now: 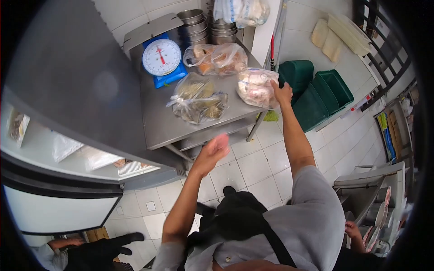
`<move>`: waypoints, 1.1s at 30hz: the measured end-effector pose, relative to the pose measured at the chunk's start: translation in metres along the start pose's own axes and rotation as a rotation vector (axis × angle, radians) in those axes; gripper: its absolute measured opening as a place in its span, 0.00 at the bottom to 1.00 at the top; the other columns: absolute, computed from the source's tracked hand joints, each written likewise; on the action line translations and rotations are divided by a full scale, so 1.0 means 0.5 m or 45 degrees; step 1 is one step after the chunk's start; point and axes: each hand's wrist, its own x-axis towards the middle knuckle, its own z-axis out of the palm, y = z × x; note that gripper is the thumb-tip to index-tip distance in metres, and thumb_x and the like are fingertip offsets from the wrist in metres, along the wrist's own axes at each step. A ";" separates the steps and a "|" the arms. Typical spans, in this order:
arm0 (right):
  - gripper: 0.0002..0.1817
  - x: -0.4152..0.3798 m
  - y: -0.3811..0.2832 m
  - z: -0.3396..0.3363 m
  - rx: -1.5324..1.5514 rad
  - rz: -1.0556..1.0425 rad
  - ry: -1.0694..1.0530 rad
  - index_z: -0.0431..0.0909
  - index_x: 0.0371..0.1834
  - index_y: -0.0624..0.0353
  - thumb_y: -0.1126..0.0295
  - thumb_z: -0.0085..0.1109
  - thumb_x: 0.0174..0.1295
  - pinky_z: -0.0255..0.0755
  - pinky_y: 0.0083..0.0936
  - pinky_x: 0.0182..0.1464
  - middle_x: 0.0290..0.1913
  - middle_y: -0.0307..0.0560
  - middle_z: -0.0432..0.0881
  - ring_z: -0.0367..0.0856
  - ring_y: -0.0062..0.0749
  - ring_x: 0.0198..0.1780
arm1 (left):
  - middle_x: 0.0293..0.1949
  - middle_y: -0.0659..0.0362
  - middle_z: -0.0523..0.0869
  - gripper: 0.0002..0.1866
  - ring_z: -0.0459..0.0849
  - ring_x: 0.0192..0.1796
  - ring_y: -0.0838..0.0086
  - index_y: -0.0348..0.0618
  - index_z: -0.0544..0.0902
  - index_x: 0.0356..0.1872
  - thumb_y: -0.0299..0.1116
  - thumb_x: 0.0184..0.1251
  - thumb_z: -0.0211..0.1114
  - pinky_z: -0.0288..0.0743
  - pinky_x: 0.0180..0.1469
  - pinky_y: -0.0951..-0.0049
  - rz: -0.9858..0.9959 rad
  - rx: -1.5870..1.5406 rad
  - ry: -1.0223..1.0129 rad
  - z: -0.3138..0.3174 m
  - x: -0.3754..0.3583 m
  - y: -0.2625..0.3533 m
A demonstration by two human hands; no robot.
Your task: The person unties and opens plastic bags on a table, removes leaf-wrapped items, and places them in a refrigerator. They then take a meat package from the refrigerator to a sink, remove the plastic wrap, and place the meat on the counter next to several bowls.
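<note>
A clear plastic bag of pale pink and white pieces, perhaps meat (256, 86), rests at the right end of the steel table (158, 128). My right hand (283, 94) grips the bag's right side, with the arm stretched out. In front of the table, my left hand (211, 156) hangs in the air, holding nothing; its fingers are extended and slightly blurred. Nearest to it on the table lies a knotted clear bag of greenish-brown contents (199, 100). Behind that sits a bag of orange and brown pieces (217, 58).
A blue dial scale (162, 58) stands at the table's back left, beside stacked steel pots (192, 27). Green bins (316, 97) are to the right. An open refrigerator (86, 156) is at left. Another person (97, 253) is at lower left; another person's hand (353, 230) shows at lower right.
</note>
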 end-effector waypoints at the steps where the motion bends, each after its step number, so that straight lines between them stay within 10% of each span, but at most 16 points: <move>1: 0.47 0.031 0.060 0.062 0.218 0.094 -0.268 0.69 0.56 0.75 0.37 0.60 0.48 0.69 0.34 0.54 0.55 0.63 0.73 0.74 0.48 0.56 | 0.64 0.50 0.66 0.32 0.65 0.66 0.66 0.37 0.60 0.66 0.36 0.64 0.62 0.61 0.64 0.69 0.051 -0.014 0.031 0.026 0.064 0.039; 3: 0.52 0.045 0.085 0.065 0.836 0.431 -0.978 0.66 0.57 0.78 0.34 0.61 0.45 0.69 0.30 0.53 0.53 0.59 0.75 0.76 0.41 0.53 | 0.65 0.49 0.64 0.37 0.62 0.67 0.65 0.37 0.58 0.67 0.41 0.61 0.64 0.57 0.66 0.68 0.145 0.097 0.166 0.049 0.234 0.067; 9: 0.40 0.008 0.081 0.070 1.055 0.383 -0.746 0.69 0.57 0.71 0.47 0.64 0.52 0.70 0.26 0.51 0.50 0.54 0.78 0.78 0.34 0.48 | 0.65 0.43 0.62 0.52 0.64 0.66 0.60 0.32 0.53 0.67 0.54 0.49 0.70 0.58 0.66 0.66 -0.191 -0.028 0.513 0.054 0.596 0.012; 13: 0.38 -0.039 0.090 0.060 1.076 0.484 -0.671 0.69 0.58 0.69 0.48 0.64 0.53 0.68 0.25 0.52 0.50 0.52 0.78 0.77 0.32 0.50 | 0.59 0.45 0.69 0.48 0.73 0.58 0.58 0.34 0.54 0.66 0.45 0.49 0.71 0.72 0.55 0.63 -0.093 -0.025 0.377 0.041 0.621 -0.041; 20: 0.32 -0.191 0.214 -0.053 2.277 0.753 -1.459 0.60 0.66 0.58 0.49 0.47 0.65 0.65 0.38 0.62 0.64 0.49 0.67 0.69 0.40 0.62 | 0.51 0.51 0.75 0.45 0.78 0.50 0.67 0.37 0.60 0.62 0.40 0.45 0.76 0.75 0.51 0.69 0.006 0.242 0.362 0.057 0.365 -0.117; 24: 0.34 -0.358 0.239 -0.055 2.143 1.051 -1.875 0.58 0.67 0.57 0.49 0.48 0.64 0.67 0.43 0.61 0.65 0.49 0.66 0.68 0.43 0.63 | 0.66 0.47 0.61 0.55 0.61 0.67 0.62 0.39 0.44 0.71 0.51 0.50 0.72 0.61 0.63 0.68 -0.310 -0.046 0.300 0.058 0.114 -0.172; 28: 0.32 -0.580 0.275 -0.016 1.514 1.042 -1.988 0.60 0.65 0.58 0.50 0.52 0.63 0.67 0.42 0.61 0.61 0.51 0.70 0.70 0.42 0.61 | 0.65 0.51 0.66 0.41 0.69 0.64 0.65 0.39 0.57 0.68 0.59 0.63 0.55 0.64 0.63 0.65 -0.379 -0.940 -0.044 -0.042 -0.105 -0.325; 33: 0.32 -0.809 0.126 0.026 1.056 1.096 -2.524 0.59 0.67 0.55 0.51 0.52 0.63 0.65 0.41 0.62 0.63 0.49 0.68 0.68 0.42 0.63 | 0.61 0.52 0.72 0.35 0.72 0.61 0.66 0.39 0.65 0.63 0.57 0.65 0.53 0.66 0.63 0.64 -0.346 -1.148 0.567 -0.141 -0.434 -0.425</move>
